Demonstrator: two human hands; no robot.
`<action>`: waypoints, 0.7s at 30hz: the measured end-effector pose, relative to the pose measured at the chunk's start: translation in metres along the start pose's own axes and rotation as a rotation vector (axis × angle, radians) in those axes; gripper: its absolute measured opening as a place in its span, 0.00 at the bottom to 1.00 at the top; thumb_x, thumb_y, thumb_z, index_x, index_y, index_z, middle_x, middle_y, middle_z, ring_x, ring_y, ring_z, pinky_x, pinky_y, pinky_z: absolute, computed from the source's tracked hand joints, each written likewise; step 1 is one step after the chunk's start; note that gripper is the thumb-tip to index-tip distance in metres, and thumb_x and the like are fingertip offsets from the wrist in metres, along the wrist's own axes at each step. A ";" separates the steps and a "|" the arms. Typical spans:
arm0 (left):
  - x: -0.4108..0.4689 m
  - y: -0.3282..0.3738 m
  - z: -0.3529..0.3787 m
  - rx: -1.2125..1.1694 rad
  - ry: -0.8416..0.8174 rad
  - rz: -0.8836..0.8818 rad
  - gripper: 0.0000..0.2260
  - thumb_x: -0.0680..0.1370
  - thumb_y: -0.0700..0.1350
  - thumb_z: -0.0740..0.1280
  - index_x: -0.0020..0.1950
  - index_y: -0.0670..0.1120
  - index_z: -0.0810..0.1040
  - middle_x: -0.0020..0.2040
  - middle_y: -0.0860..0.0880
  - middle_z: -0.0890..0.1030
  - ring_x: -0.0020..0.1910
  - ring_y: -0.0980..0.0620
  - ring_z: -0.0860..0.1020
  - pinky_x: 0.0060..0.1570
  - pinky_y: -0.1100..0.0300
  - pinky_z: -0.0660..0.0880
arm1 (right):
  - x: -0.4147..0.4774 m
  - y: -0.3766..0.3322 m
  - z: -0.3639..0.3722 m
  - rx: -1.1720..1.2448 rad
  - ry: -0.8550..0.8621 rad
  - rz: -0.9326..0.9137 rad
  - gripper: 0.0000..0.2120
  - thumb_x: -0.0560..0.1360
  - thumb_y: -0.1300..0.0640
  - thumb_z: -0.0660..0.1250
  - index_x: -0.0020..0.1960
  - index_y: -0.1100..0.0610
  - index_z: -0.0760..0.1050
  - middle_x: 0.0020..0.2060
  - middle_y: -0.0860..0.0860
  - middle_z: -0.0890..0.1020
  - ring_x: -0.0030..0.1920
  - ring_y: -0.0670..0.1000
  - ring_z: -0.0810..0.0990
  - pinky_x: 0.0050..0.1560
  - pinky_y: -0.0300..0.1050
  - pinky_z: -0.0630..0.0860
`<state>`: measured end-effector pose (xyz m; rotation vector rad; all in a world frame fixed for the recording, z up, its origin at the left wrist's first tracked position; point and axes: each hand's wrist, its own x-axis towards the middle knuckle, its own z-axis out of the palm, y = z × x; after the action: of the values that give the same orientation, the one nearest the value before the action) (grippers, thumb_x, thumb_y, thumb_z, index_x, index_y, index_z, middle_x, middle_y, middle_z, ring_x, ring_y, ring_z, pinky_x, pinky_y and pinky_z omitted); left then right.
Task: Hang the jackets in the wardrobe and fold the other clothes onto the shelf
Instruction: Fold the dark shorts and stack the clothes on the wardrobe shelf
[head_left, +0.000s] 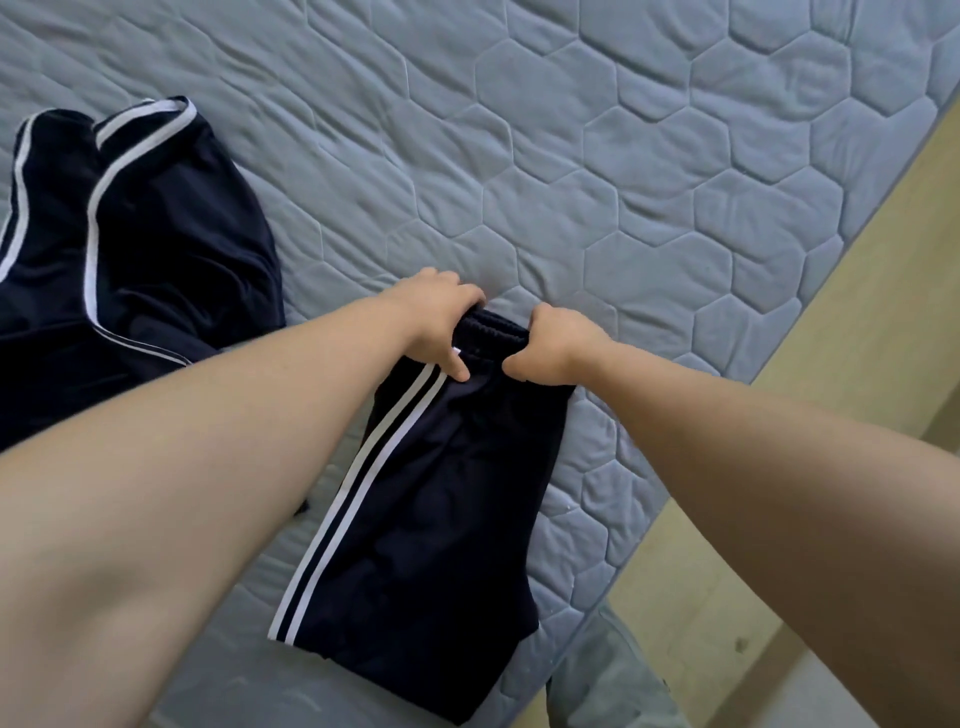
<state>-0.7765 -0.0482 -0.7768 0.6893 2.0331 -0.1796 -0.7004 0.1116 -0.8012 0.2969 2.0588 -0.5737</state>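
Dark navy track trousers (436, 525) with two white side stripes lie folded lengthwise on the grey quilted mattress (597, 171), near its right edge. My left hand (434, 322) grips the left end of the elastic waistband, fingers curled over it. My right hand (553, 345) grips the right end of the same waistband. A second dark navy garment (150, 244) with white piping lies crumpled at the left, apart from both hands.
The mattress edge runs diagonally from upper right to lower middle. Beyond it lies a beige floor (852, 322). A grey cloth-covered shape (613, 686) shows at the bottom beside the bed.
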 end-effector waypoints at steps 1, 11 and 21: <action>0.003 0.005 -0.009 0.029 -0.046 -0.004 0.35 0.66 0.59 0.80 0.68 0.51 0.72 0.61 0.47 0.75 0.61 0.45 0.72 0.60 0.54 0.72 | 0.001 0.000 -0.005 0.033 -0.043 -0.018 0.18 0.67 0.47 0.70 0.50 0.55 0.69 0.47 0.51 0.78 0.44 0.52 0.77 0.37 0.46 0.73; 0.007 0.032 -0.013 -0.027 0.724 -0.230 0.28 0.68 0.48 0.77 0.65 0.49 0.71 0.66 0.46 0.70 0.63 0.43 0.72 0.61 0.49 0.65 | 0.019 0.010 -0.054 0.086 0.138 -0.004 0.08 0.70 0.56 0.66 0.47 0.57 0.78 0.39 0.52 0.78 0.44 0.57 0.78 0.35 0.43 0.70; -0.049 0.091 0.155 -0.363 0.389 -0.579 0.65 0.59 0.76 0.71 0.80 0.50 0.37 0.80 0.42 0.35 0.79 0.37 0.36 0.68 0.24 0.50 | 0.016 0.002 -0.053 0.039 0.138 -0.092 0.27 0.68 0.32 0.71 0.58 0.50 0.76 0.48 0.48 0.79 0.53 0.54 0.79 0.54 0.46 0.75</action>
<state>-0.5927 -0.0528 -0.8067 -0.1166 2.5102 -0.0024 -0.7470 0.1401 -0.7921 0.2727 2.2053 -0.6660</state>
